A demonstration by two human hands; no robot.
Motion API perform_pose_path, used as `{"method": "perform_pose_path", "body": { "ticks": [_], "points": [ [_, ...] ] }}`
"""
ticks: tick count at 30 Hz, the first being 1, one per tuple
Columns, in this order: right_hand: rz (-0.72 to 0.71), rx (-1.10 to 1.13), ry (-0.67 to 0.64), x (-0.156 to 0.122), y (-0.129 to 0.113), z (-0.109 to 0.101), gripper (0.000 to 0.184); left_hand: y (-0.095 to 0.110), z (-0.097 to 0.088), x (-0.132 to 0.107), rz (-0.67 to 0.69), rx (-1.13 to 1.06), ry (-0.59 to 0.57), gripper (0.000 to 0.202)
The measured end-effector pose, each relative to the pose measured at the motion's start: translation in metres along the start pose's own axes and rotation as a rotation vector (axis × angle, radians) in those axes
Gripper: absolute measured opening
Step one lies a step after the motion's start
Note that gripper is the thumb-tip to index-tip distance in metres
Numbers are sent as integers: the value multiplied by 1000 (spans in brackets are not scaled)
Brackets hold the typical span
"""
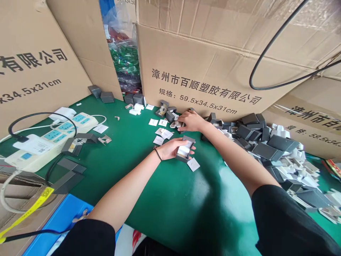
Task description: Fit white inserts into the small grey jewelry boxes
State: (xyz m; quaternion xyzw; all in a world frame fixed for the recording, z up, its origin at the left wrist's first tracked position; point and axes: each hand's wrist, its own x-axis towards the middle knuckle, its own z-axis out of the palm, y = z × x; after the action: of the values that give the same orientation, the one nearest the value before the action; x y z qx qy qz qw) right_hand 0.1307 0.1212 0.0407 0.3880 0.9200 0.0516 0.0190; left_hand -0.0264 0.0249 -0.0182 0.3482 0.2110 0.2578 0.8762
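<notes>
My left hand is closed around a small grey box with a white insert, held just above the green table. A white card lies right beside the box. Farther back, my right hand reaches toward the base of a big carton, its fingers curled over small white and metal pieces. What those fingers grip is hidden. More white cards lie between the two hands.
A heap of grey boxes and white inserts fills the right side. White power strips with black cables sit at left, with flat grey sleeves near them. Large cartons line the back. A blue tray is at the lower left.
</notes>
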Motion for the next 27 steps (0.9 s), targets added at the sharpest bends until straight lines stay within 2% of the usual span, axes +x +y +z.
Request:
{"method": "perform_pose_path", "body": {
  "ticks": [3, 8, 12, 15, 18, 21, 27],
  "points": [
    [15, -8, 84, -2, 0, 9, 30, -1, 0, 2, 1, 8, 11, 29],
    [-49, 18, 443, -16, 2, 5, 29, 2, 2, 0, 41, -107, 45, 27],
    [20, 148, 753, -58, -12, 0, 22, 12, 0, -3, 188, -302, 151, 29],
    [125, 316, 947, -95, -30, 8, 17, 14, 3, -3, 274, -395, 179, 31],
    [240, 503, 941, -119, -45, 22, 16, 9, 10, -3, 231, -419, 151, 29],
    [274, 609, 896, -128, -52, 38, 16, 1, 19, -2, 185, -418, 122, 26],
    [208, 614, 830, -130, -52, 58, 13, 4, 24, -2, 209, -382, 273, 26]
  ]
}}
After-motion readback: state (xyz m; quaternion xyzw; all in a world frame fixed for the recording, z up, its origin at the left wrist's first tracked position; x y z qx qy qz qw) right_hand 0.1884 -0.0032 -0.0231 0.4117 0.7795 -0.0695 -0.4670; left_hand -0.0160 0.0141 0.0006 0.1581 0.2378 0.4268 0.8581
